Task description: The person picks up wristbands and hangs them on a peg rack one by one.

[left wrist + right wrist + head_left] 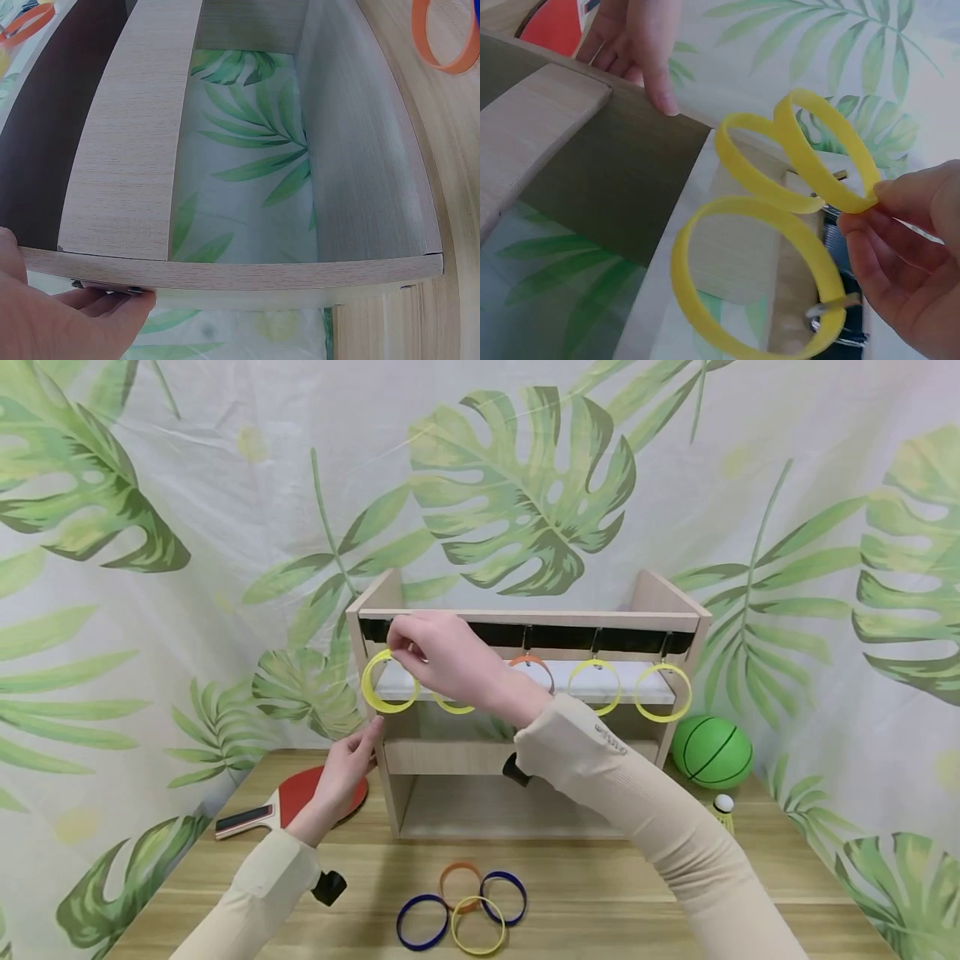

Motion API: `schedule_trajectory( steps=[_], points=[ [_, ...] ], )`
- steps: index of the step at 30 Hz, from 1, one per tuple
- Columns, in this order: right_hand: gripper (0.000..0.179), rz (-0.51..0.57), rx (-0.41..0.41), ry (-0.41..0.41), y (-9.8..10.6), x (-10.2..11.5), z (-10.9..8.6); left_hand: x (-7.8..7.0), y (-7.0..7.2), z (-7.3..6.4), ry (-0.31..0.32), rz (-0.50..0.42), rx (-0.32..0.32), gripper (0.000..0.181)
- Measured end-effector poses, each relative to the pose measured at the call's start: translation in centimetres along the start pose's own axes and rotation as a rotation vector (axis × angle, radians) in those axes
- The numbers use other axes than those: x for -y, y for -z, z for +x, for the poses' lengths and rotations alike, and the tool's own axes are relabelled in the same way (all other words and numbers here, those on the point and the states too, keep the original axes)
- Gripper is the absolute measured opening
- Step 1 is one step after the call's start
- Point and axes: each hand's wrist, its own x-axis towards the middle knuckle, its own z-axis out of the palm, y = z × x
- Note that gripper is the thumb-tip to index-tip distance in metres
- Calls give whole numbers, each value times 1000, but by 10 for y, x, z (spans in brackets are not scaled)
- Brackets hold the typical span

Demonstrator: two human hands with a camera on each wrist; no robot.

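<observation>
My right hand (pixel 450 660) pinches a yellow wristband (pixel 829 154) between thumb and fingers at the rack's left end. Another yellow wristband (pixel 761 165) hangs right beside it, near a metal hook. On a neighbouring hook hangs a further yellow wristband (pixel 682 270). My left hand (pixel 345 772) touches the left side panel (pixel 225 268) of the wooden rack (pixel 525 758), its thumb at the front edge. Farther right along the black hook strip (pixel 487 633) hang an orange wristband (pixel 551 675) and two yellow wristbands (pixel 618 693).
Loose wristbands lie on the table in front: orange (pixel 442 881), yellow (pixel 480 952) and two dark blue (pixel 422 948). A red table-tennis paddle (pixel 300 789) lies left of the rack. A green ball (pixel 712 752) and a shuttlecock (pixel 723 806) are at the right.
</observation>
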Motion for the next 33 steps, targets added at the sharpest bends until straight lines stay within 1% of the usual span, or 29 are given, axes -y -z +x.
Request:
schedule_trajectory(
  steps=[6,12,15,19,21,23,25,27,30,32,33],
  points=[
    [14,-86,42,-35,-9,-1,2,3,-2,-1,-6,-4,11,52],
    [12,-158,75,-56,-10,2,-1,3,-4,-1,2,-8,5,50],
    [11,-162,60,-56,-5,6,-5,2,-6,-1,3,4,-6,52],
    [7,-136,-3,-23,6,13,-20,0,-6,0,0,1,-5,53],
    [6,-114,-38,13,9,16,-33,-1,-5,1,-3,-14,3,51],
    [3,-86,-60,51,7,18,-50,-2,-3,2,-7,-25,11,49],
    [2,-60,-57,71,0,19,-71,-2,-3,3,-7,-31,8,48],
    [2,-48,-27,70,-12,17,-94,-2,-2,3,-1,-29,1,50],
    [4,-21,54,12,-36,11,-134,-1,-3,4,6,-29,-17,52],
    [5,5,119,-57,-55,5,-161,0,-3,4,7,-30,-21,53],
    [5,23,154,-104,-63,1,-174,0,-3,4,6,-30,-19,53]
  ],
)
